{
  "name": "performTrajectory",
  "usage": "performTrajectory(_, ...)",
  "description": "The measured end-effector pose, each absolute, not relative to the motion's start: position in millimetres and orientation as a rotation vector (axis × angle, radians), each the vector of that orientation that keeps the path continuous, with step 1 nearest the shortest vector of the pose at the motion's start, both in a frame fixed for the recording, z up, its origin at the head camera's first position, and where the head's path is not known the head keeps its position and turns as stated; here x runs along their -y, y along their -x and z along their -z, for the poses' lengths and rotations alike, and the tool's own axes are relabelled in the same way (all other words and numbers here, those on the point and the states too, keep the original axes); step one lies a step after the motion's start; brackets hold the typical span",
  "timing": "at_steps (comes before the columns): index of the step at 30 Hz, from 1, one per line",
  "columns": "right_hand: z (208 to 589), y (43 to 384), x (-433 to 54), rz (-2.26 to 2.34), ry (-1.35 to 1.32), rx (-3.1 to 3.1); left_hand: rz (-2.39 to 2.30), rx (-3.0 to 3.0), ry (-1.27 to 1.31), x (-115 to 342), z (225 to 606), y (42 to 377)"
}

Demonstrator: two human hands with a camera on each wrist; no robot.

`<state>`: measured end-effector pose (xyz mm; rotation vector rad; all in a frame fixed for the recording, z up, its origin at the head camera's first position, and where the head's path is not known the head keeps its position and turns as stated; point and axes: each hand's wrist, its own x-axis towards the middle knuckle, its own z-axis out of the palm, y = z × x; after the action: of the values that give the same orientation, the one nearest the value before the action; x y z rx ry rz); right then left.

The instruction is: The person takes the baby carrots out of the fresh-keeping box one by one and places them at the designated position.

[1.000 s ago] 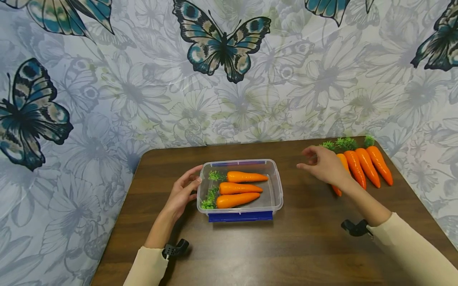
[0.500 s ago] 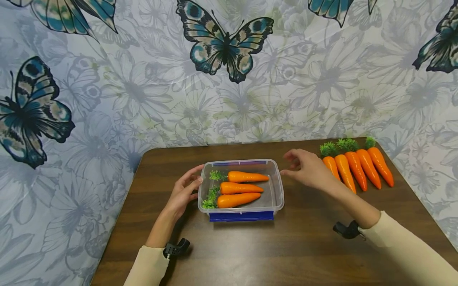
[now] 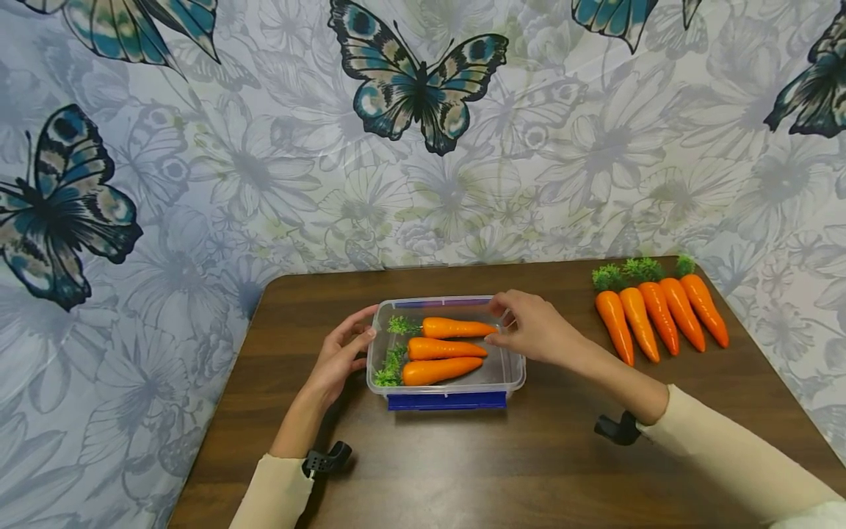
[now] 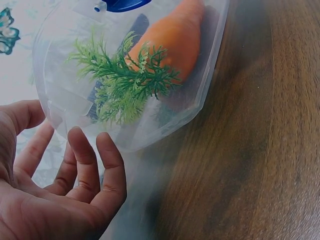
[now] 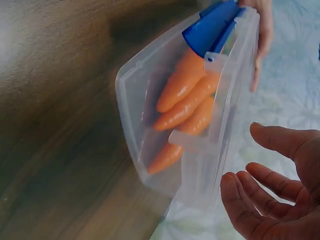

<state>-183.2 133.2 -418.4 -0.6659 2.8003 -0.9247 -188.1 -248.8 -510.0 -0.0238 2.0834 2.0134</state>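
A clear plastic container (image 3: 456,386) with blue clips stands on the table and holds three orange carrots (image 3: 444,348) with green tops pointing left. At its left end my left hand (image 3: 335,360) rests against the wall, thumb tip at the rim and fingers loosely curved along the outside; the left wrist view shows these fingers (image 4: 114,172) close to the corner. Over the right end is my right hand (image 3: 538,327), thumb and fingers apart near the carrot tips. Nothing is between the right fingers (image 5: 237,205) in the right wrist view.
Several more carrots (image 3: 661,317) lie side by side at the table's right, tops toward the back edge. The brown wooden table (image 3: 456,470) meets a wall covering (image 3: 264,147) with butterflies and flowers. A black strap mount (image 3: 617,427) sits on the right wrist.
My right hand has moved left, from beside the carrots on the table to over the container's right end. My left hand stays at the container's left side.
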Motion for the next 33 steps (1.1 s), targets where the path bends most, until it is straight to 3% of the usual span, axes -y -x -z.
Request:
performTrajectory(15,414,188,-75,0.675,0.939,-2.661,-2.006,-2.094,0.025,251,511,188)
performTrajectory(33,431,204,-30,0.729,0.890,-2.337,-2.003,-2.100,0.023,250,510,189)
